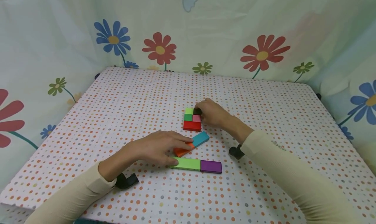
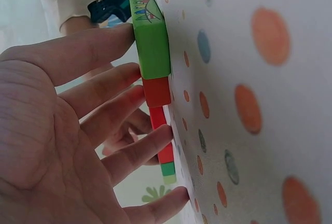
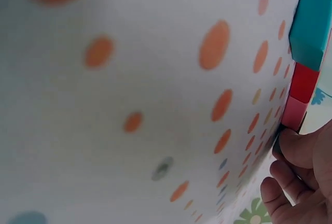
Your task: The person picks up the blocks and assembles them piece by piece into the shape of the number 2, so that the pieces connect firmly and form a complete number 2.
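Observation:
My right hand (image 1: 212, 113) pinches a small black block (image 1: 197, 111) at the far right corner of a cluster. Beside that block is a light green one (image 1: 189, 111). Nearer to me in the cluster lie a green block (image 1: 188, 117), a pink block (image 1: 196, 118) and a wider red block (image 1: 192, 126). My left hand (image 1: 157, 145) spreads its fingers, which reach over an orange block (image 1: 180, 152) that meets a blue block (image 1: 201, 138) on a slant. Its thumb touches a long light green block (image 1: 189, 164), which lies end to end with a purple block (image 1: 211, 167).
A dotted white cloth covers the table (image 1: 141, 100). Behind it hangs a flowered curtain (image 1: 211, 34), which also closes off both sides. Black wrist mounts (image 1: 126, 181) stick out below each sleeve, close over the tabletop.

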